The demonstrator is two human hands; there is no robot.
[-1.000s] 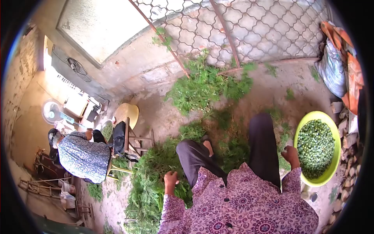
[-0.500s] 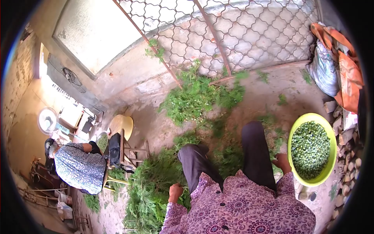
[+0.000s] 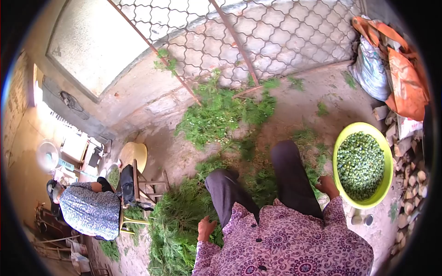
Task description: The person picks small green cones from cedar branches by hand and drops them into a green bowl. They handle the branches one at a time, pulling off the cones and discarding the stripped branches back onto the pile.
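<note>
My left hand (image 3: pixel 206 227) is beside my left knee, over the heap of green feathery plants (image 3: pixel 177 221); its thumb and fingers look apart, with nothing seen between them. My right hand (image 3: pixel 328 186) is between my right knee and the yellow-green basin (image 3: pixel 389 172), close to the basin's left rim; its fingers are too small and unclear to read. Many small round green pieces (image 3: pixel 360 165) lie inside the basin. More leafy plants (image 3: pixel 216 115) are piled on the ground ahead, near the metal lattice.
A person in a patterned top (image 3: pixel 90 209) sits at the left, near a wooden chair (image 3: pixel 149 184), a straw hat (image 3: pixel 133 154) and a fan (image 3: pixel 47 155). Sacks (image 3: pixel 407 85) and cut wood (image 3: pixel 407 207) line the right side. A metal lattice (image 3: pixel 239 41) stands ahead.
The view has shifted, so the surroundings sit further left. My left hand's fingers have spread from a more closed shape. My right hand shows more fully beside the basin.
</note>
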